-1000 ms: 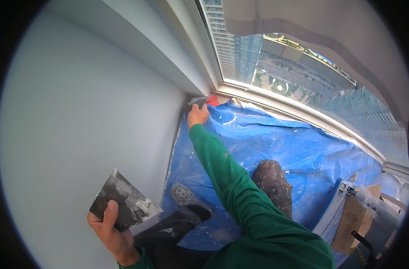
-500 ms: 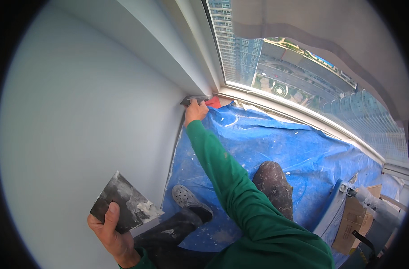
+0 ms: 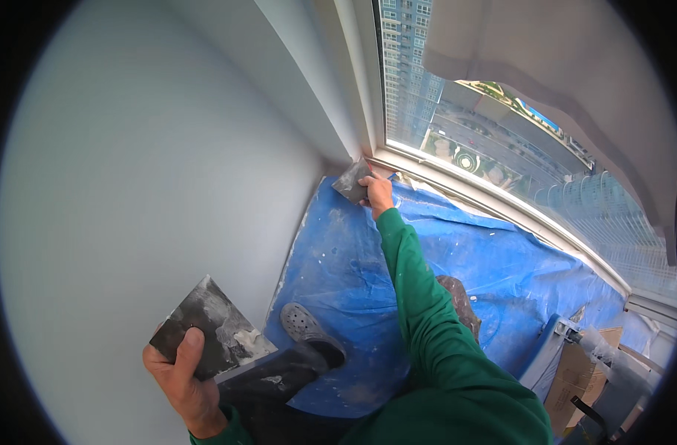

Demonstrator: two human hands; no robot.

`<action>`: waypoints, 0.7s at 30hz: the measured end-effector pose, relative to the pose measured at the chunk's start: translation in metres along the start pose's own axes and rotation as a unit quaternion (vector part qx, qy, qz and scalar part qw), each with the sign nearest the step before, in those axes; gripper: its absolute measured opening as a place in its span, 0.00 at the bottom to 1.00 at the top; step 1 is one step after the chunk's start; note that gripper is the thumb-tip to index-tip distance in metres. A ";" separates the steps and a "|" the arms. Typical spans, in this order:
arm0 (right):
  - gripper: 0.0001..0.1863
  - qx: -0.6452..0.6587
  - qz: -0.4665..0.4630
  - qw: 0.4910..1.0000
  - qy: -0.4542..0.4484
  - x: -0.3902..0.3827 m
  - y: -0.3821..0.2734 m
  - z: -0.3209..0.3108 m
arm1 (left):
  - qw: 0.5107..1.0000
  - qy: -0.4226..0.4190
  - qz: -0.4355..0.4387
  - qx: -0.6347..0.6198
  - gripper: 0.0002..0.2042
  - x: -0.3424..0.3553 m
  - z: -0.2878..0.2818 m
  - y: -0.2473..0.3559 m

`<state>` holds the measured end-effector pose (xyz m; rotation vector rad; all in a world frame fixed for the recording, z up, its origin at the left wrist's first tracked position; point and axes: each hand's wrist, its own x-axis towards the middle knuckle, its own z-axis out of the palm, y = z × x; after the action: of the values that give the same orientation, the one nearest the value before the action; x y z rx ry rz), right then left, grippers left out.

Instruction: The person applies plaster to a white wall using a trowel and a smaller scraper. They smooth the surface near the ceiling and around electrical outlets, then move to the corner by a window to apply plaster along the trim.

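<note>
My left hand (image 3: 186,382) is closed around a broad putty knife (image 3: 214,320) with a square, dark metal blade. The thumb presses on the blade's face, and pale putty sits near its right corner. At the far corner, where wall and window frame meet, my right hand (image 3: 379,193) grips a second putty knife (image 3: 349,183) with a wide grey blade. The blade is turned flat toward me, smeared with pale putty, low beside the wall corner. Its handle is mostly hidden by the hand. Whether the blade touches the wall cannot be made out.
A smooth pale wall (image 3: 160,178) fills the left side. Blue plastic sheeting (image 3: 368,289) covers the floor under my feet, speckled with bits. A tall window with a sill (image 3: 472,176) and grey curtain (image 3: 576,44) runs along the right. A cardboard box (image 3: 579,378) stands lower right.
My right hand and its putty knife have moved right, away from the wall, and the blade has turned to show more of its face. My left hand has barely moved.
</note>
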<state>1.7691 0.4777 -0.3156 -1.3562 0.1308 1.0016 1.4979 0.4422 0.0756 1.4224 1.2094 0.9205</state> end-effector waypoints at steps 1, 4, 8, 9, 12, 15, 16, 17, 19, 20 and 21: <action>0.23 -0.034 0.014 0.999 -0.021 0.009 -0.005 -0.008 | 1.000 -0.021 0.000 0.002 0.08 0.001 -0.005 -0.001; 0.24 -0.082 -0.014 0.995 -0.045 0.020 -0.020 -0.017 | 0.999 -0.042 0.004 0.000 0.08 0.002 -0.008 0.000; 0.22 -0.127 -0.073 0.985 -0.087 -0.004 -0.043 0.000 | 0.999 -0.033 0.001 0.006 0.08 -0.001 -0.009 0.000; 0.22 -0.110 -0.074 0.987 -0.089 -0.009 -0.043 0.001 | 0.999 -0.035 0.003 0.011 0.07 -0.001 -0.010 -0.001; 0.20 -0.049 -0.072 0.994 -0.066 -0.019 -0.027 -0.007 | 0.999 -0.045 0.006 0.020 0.07 -0.001 -0.009 0.000; 0.17 0.007 -0.036 0.999 -0.025 -0.021 0.007 -0.012 | 0.999 -0.048 0.005 0.024 0.07 0.000 -0.008 0.001; 0.16 0.046 -0.038 0.998 -0.021 -0.022 0.014 -0.004 | 0.999 -0.046 0.007 0.028 0.07 0.000 -0.009 0.001; 0.16 0.086 -0.041 0.995 -0.012 -0.020 0.024 0.002 | 0.998 -0.049 0.008 0.030 0.07 0.000 -0.007 0.000; 0.13 0.119 -0.010 0.993 -0.017 -0.029 0.029 0.020 | 0.998 -0.048 0.008 0.033 0.07 -0.001 -0.008 -0.003; 0.13 0.141 -0.013 0.990 -0.014 -0.031 0.031 0.031 | 0.998 -0.047 0.009 0.035 0.07 -0.002 -0.009 -0.003; 0.13 0.164 -0.018 0.986 -0.008 -0.031 0.031 0.040 | 0.998 -0.045 0.010 0.036 0.07 -0.002 -0.008 -0.003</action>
<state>1.7118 0.4924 -0.3085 -1.0468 0.2469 0.9141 1.4888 0.4422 0.0740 1.5187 1.1739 0.8251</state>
